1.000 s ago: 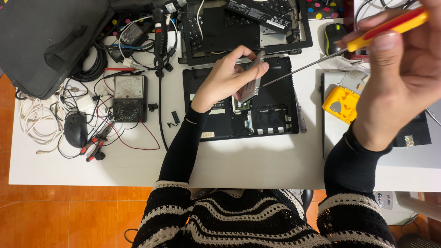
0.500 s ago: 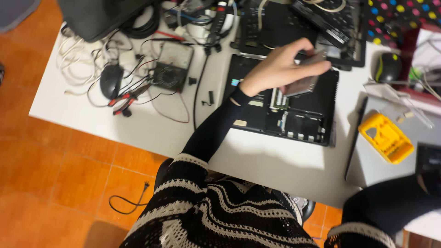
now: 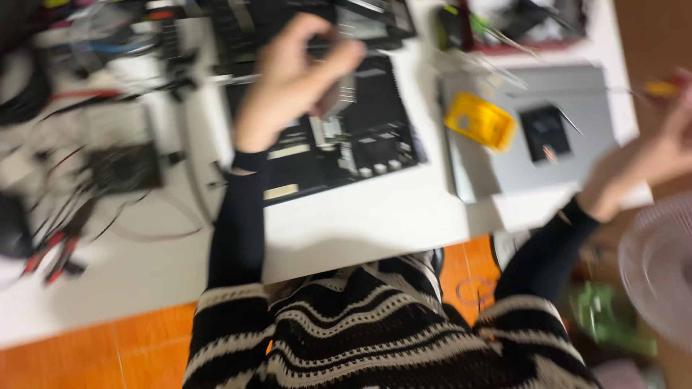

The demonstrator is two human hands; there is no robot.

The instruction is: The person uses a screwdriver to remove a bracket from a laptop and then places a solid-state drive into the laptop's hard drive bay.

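Observation:
The picture is blurred by head motion. My left hand [image 3: 292,83] is raised over the opened black laptop base [image 3: 353,148] and pinches a flat grey metal part [image 3: 334,99] between its fingers. Far out past the table's right edge, my right hand [image 3: 659,155] grips a screwdriver [image 3: 657,88] with a red and yellow handle; its thin shaft points left over the grey laptop lid [image 3: 562,162]. A small yellow box [image 3: 481,121] lies on that lid's left side.
A black multimeter [image 3: 122,167], tangled cables and red-handled pliers [image 3: 49,253] crowd the white table's [image 3: 360,216] left side. More black laptop parts [image 3: 252,29] lie at the back. A pale round mesh object [image 3: 659,270] sits low on the right, above the orange floor [image 3: 86,353].
The view has swung and tilted to the right. My right hand with the screwdriver moved out to the right, off the table. My left hand still holds the grey part over the laptop base.

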